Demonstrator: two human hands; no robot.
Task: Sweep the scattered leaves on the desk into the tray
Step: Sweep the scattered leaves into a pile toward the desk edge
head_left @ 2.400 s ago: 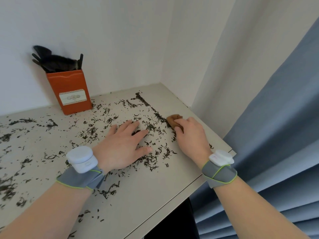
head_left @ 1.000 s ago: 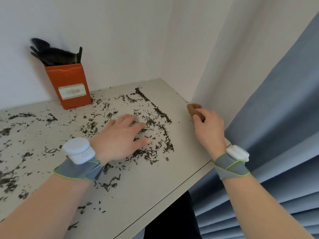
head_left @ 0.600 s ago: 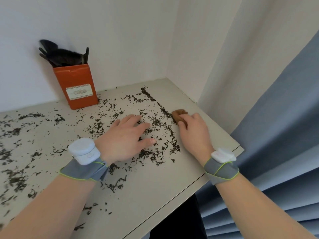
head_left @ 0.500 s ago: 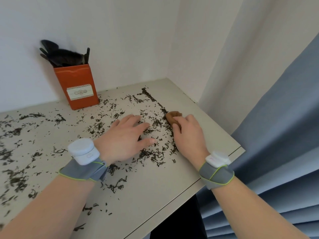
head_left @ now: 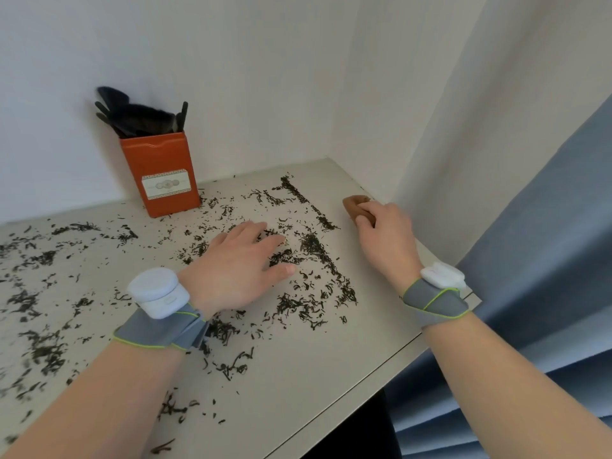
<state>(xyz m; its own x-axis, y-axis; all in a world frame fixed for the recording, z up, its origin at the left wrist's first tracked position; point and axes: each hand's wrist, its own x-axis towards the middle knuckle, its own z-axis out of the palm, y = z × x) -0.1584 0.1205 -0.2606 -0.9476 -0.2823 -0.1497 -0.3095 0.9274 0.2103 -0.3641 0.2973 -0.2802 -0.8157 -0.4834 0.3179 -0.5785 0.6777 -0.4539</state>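
Observation:
Dark dried leaves (head_left: pixel 311 293) lie scattered over the pale desk (head_left: pixel 298 385), with a denser ridge running from the back towards the front right. My left hand (head_left: pixel 238 266) rests flat on the desk among the leaves, fingers straight. My right hand (head_left: pixel 385 236) grips a small brown wooden brush handle (head_left: pixel 354 207) near the desk's right side, to the right of the ridge. The brush's bristles are hidden under the hand. No tray is in view.
An orange box (head_left: pixel 160 173) holding black brushes stands at the back against the white wall. The side wall closes the desk's right. A blue curtain (head_left: pixel 543 260) hangs past the desk's front right corner (head_left: pixel 473 296).
My right hand swept the brush left into the leaf ridge, then drew back to the right and away from it. The left hand stayed flat on the desk.

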